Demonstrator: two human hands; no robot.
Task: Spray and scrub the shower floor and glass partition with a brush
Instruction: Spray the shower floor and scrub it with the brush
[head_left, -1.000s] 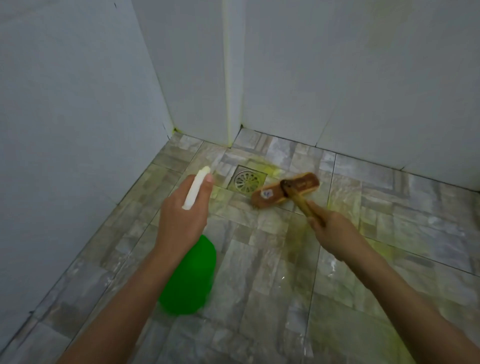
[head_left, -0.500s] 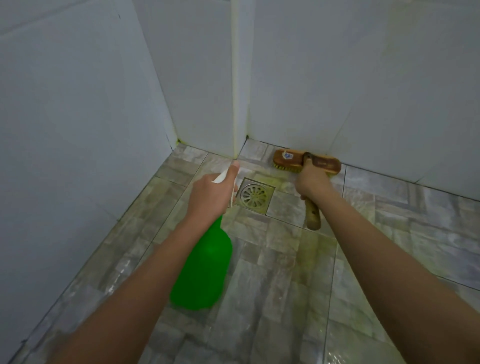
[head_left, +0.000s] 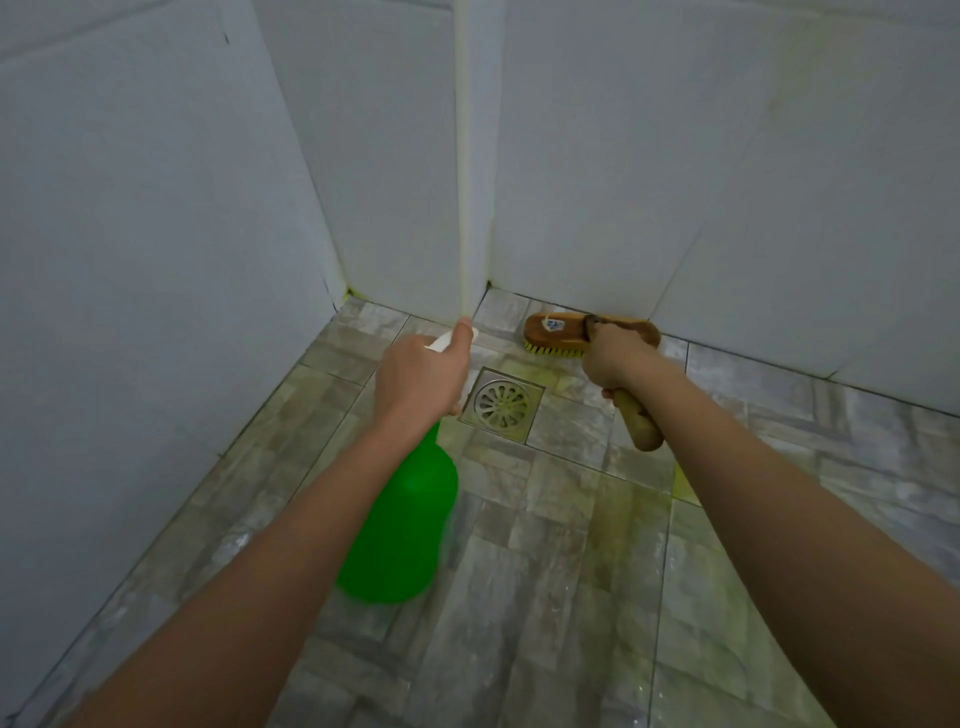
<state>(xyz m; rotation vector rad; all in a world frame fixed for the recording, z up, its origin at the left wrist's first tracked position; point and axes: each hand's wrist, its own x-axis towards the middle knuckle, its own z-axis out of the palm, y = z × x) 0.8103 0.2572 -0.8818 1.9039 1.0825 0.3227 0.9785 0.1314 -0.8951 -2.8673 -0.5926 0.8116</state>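
A wooden scrub brush (head_left: 558, 332) with yellow bristles lies on the grey tiled shower floor (head_left: 561, 597), pressed against the foot of the back wall. My right hand (head_left: 610, 358) grips its wooden handle close to the head; the handle's end sticks out below my wrist. My left hand (head_left: 421, 374) holds the white spray head of a green spray bottle (head_left: 402, 525), which hangs down under my forearm above the floor, its nozzle pointing at the corner.
A square metal drain (head_left: 503, 402) sits between my hands. White tiled walls (head_left: 727, 182) close the corner, with a pale vertical strip (head_left: 463, 171) running down to the floor. Yellow-green wet patches (head_left: 623, 525) streak the tiles.
The brush moved from beside the drain away from me to the base of the back wall. Both arms reached farther forward; the spray bottle moved with my left hand toward the corner.
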